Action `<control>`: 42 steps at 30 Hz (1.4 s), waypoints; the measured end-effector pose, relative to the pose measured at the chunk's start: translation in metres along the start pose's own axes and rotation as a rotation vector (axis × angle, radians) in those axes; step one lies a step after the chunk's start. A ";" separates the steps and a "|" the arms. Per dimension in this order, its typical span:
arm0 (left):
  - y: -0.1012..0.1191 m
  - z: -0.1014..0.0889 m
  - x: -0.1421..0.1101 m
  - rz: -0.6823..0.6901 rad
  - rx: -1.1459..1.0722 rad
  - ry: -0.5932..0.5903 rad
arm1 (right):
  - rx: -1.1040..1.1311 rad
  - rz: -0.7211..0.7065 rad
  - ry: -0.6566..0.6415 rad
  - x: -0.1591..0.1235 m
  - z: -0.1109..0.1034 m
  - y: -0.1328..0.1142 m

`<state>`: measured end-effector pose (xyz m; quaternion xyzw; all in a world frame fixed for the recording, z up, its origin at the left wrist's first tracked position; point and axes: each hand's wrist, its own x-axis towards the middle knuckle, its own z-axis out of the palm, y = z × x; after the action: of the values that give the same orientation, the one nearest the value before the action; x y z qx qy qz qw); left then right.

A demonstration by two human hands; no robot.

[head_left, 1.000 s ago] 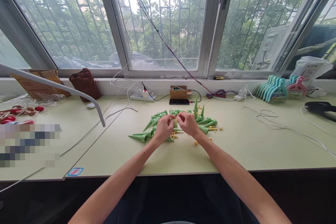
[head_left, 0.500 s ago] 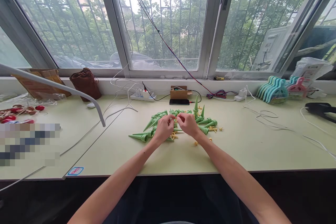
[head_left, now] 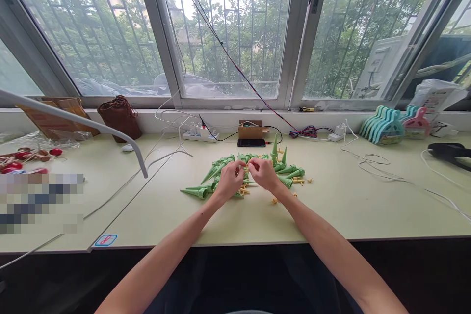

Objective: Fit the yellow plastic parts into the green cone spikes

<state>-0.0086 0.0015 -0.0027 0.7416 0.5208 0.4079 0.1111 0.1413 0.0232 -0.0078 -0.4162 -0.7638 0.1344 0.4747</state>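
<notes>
My left hand (head_left: 231,176) and my right hand (head_left: 262,171) meet fingertip to fingertip over a heap of green plastic spikes. Both are closed in a pinch. A speck of yellow-orange shows between the fingertips, too small to name. Green cone-shaped spikes with ribbed caps lie around the hands, among them one spike (head_left: 201,193) left of my left wrist. Beyond my right hand, another spike (head_left: 274,149) stands upright. Small yellow plastic pieces (head_left: 299,182) are scattered right of my right hand, and others lie below the fingers. My hands hide the middle of the heap.
Behind the heap are a black phone (head_left: 251,143) and an open cardboard box (head_left: 250,131). A power strip (head_left: 201,136) and loose cables run along the wall. A grey curved tube (head_left: 136,149) juts in from the left. Teal hangers (head_left: 384,125) stand at the right.
</notes>
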 end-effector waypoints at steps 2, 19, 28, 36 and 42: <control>0.000 0.000 0.000 -0.001 0.001 0.000 | -0.002 0.001 -0.003 0.000 0.000 0.000; 0.001 0.000 0.000 0.018 0.023 0.000 | -0.005 0.023 -0.033 0.000 0.001 0.001; 0.002 -0.001 0.000 0.004 0.004 -0.002 | -0.014 0.043 -0.045 0.000 0.002 0.002; 0.001 0.000 0.000 0.016 0.011 -0.002 | 0.029 0.059 -0.072 0.001 0.000 0.001; -0.001 0.001 0.000 0.019 0.019 -0.006 | 0.087 0.115 -0.066 0.002 0.001 0.003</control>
<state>-0.0089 0.0024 -0.0036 0.7487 0.5172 0.4019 0.1017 0.1414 0.0270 -0.0084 -0.4339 -0.7472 0.2083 0.4584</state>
